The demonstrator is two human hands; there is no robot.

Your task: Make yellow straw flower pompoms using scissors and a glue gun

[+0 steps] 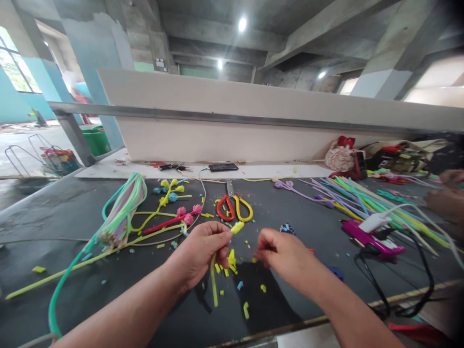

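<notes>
My left hand (206, 249) pinches a yellow fuzzy stem (214, 285), its thick tip poking up past the thumb and its tail hanging down. Just to the right, my right hand (279, 249) has its fingers curled together, with a small yellow bit at the fingertips. Short yellow pieces (232, 261) lie on the dark table between and below the hands. Beyond them rest scissors (235, 208) with one red and one yellow handle. Stems with pink balls (188, 216) and yellow-and-blue buds (168, 193) lie behind my left hand.
A bundle of pale green stems (126, 210) is at the left. At the right are loose coloured stems (348, 195), a magenta power strip (373, 240) with cables, and another person's hand (447, 198). A phone (223, 167) lies at the back.
</notes>
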